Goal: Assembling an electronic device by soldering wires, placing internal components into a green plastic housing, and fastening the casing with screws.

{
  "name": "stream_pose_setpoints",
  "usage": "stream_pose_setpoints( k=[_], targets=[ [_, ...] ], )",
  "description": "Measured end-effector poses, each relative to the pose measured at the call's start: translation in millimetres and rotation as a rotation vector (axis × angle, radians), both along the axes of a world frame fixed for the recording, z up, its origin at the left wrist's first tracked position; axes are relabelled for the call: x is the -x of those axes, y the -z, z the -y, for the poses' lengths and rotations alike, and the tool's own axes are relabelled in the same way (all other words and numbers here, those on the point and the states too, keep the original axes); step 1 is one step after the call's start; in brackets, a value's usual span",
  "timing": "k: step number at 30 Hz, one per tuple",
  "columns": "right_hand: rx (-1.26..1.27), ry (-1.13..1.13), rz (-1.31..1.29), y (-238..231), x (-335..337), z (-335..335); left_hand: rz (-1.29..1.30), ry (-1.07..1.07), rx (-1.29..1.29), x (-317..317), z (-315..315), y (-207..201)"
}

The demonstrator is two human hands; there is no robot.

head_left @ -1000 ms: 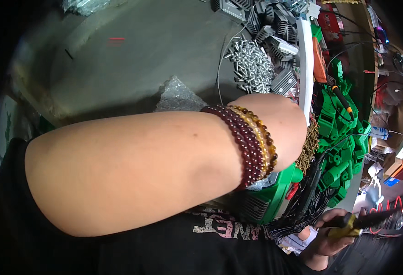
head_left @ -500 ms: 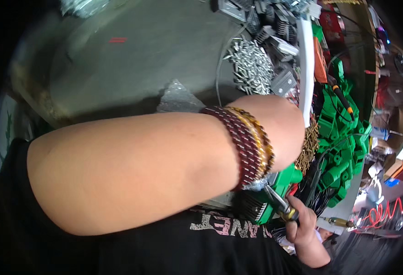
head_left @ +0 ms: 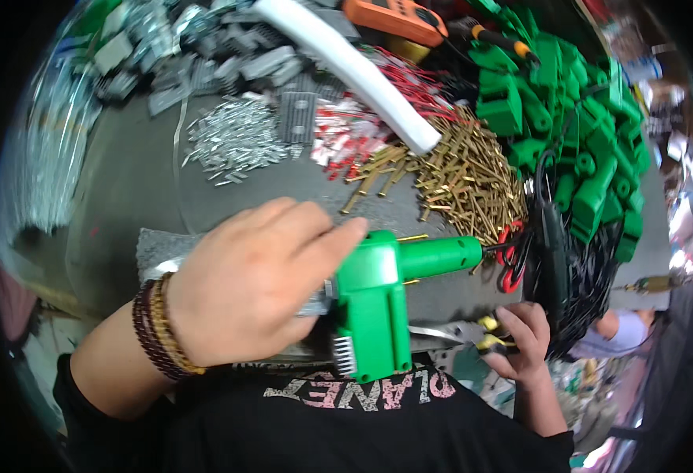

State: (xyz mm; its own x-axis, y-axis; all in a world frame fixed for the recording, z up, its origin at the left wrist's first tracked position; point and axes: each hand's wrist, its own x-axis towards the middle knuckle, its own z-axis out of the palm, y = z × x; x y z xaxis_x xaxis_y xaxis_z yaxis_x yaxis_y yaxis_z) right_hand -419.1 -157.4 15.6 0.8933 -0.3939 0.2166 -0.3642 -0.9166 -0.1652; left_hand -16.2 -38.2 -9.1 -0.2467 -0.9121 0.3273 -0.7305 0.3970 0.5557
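Observation:
My left hand (head_left: 255,276), with beaded bracelets at its wrist, is closed at the left side of a green plastic housing (head_left: 374,303), its index finger on the upper edge. The thumb is mostly hidden. The housing has a round green stem with a dark cord and a comb-like row of pale teeth at its lower left. Beneath my left fingers a bit of shiny grey material shows. Right of the housing, my right hand (head_left: 524,339) grips pliers (head_left: 461,331) with yellow-and-black handles, their jaws pointing left toward the housing.
Brass screws (head_left: 472,177), silver pins (head_left: 236,138) and red-and-white wire pieces (head_left: 346,134) lie in heaps. Grey finned blocks (head_left: 271,67), a white tube (head_left: 354,67) and an orange tool (head_left: 397,17) are farther back. Green housings (head_left: 591,118) pile at right, near red-handled scissors (head_left: 508,252).
The view has shifted, showing more of the bench. My left forearm, which crossed the picture, has drawn back left. The pliers remain in my right hand, beside the green housing.

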Motion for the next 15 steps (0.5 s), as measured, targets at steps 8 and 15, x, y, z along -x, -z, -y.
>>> stream_pose_setpoints(
  k=[8,15],
  targets=[
    [0.007,0.167,0.105,40,-10,-3,-0.056,0.041,-0.214,-10,20,-11],
    [0.000,0.135,0.208,45,-7,-2,-0.110,0.020,-0.525,-22,28,-33]
  ],
)
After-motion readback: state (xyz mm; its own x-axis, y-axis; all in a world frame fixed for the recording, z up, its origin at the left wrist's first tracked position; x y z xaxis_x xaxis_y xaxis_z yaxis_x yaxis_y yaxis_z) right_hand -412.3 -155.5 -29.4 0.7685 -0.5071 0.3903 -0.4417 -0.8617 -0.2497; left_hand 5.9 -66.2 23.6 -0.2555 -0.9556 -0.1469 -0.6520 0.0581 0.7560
